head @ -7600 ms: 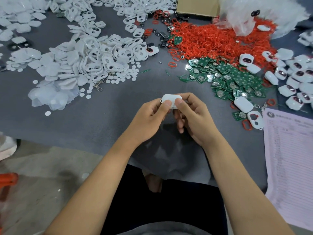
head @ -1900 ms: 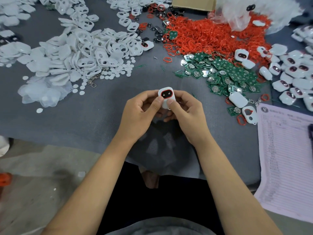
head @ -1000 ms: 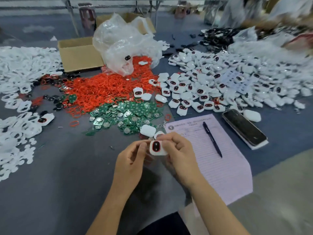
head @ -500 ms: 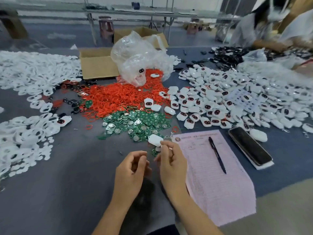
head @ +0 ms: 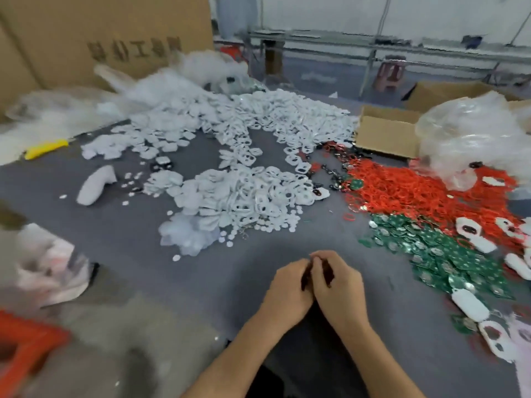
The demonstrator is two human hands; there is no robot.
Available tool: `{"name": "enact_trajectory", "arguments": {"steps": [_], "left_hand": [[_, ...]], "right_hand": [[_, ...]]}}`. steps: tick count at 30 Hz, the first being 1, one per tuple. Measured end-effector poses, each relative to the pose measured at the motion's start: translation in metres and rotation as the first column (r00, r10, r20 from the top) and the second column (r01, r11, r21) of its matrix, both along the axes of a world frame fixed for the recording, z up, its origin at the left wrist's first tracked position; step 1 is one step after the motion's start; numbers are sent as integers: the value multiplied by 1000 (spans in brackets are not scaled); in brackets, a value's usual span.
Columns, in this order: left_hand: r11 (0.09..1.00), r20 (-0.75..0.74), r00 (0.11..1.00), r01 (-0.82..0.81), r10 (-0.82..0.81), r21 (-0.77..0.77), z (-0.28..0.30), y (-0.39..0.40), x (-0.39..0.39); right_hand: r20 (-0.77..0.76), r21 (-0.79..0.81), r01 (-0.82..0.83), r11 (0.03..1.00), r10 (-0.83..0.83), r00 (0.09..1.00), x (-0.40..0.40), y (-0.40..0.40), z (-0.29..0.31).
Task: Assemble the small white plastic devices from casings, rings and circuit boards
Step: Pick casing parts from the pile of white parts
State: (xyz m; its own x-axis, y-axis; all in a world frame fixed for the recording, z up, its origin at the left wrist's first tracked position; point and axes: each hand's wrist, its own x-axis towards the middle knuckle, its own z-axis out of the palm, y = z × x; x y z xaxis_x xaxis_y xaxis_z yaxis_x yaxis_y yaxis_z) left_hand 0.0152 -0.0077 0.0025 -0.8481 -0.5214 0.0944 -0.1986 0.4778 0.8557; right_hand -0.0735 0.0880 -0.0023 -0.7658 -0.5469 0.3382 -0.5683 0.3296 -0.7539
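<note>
Grey table, hands together, casings well beyond grip.

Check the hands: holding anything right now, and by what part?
Cannot tell. Left hand and right hand sit together, fingers curled inward; no part shows between them, and the frame is blurred.

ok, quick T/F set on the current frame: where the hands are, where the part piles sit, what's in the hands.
1. The left hand and right hand are touching each other. True.
2. A finished white device is plainly visible in the hands. False: none shows; anything they hold is hidden.
3. The red rings lie to the right of the white casings. True.
4. The green circuit boards lie left of the hands. False: they lie to the right.
5. The yellow object sits at the far left. True.
</note>
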Motion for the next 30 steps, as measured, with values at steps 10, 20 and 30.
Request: {"name": "enact_trajectory", "arguments": {"steps": [10, 20, 30], "left_hand": [[887, 29, 928, -347, 373, -305, -2, -86, 55], [859, -30, 925, -364, 379, -361, -8, -97, 61], [844, -243, 825, -534, 510, -43, -19, -100, 66]], "right_hand": [[-175, 195, -187, 963, 222, 959, 5, -108, 4], [-262, 371, -105, 923, 212, 941, -6, -159, -6], [-76, -48, -234, 971, 230, 970, 4, -133, 2]]}}
